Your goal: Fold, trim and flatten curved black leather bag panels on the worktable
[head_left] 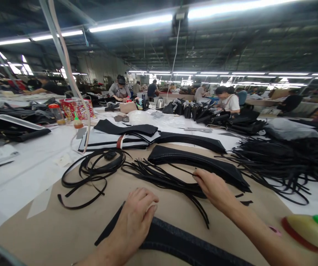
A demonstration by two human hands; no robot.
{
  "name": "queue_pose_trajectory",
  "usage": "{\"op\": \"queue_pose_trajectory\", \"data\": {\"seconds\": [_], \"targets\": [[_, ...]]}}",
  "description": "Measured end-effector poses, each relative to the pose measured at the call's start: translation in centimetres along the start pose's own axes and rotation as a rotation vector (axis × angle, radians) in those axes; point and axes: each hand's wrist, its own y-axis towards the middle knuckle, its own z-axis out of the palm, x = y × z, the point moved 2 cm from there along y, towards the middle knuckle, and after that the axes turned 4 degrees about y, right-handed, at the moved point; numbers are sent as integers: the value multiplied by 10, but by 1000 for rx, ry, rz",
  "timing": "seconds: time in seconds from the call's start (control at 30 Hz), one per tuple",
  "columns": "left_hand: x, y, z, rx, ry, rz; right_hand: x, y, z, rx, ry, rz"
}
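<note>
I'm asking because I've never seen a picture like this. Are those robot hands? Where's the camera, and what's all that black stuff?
No robot here! Those are a person's two bare hands. There is just one picture, taken by a camera worn on that person's head, looking forward and down.

The left hand is over a curved black piece; I can't tell whether it grips it. The right hand seems to pinch a thin black strip by its end.

Under them is a brown sheet. On it are a bunch of black strips, a loose coil and a curved black stack. A bottle with a green top is at the right edge. Farther back are other people.
</note>
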Motion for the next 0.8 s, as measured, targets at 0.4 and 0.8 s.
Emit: {"op": "queue_pose_trajectory", "data": {"seconds": [0.4,0.8], "targets": [[-8,-14,20,366,-64,-14,31,-39,8,442,376,77],[-17,2,3,119,-116,25,45,-44,-34,352,117,66]]}}
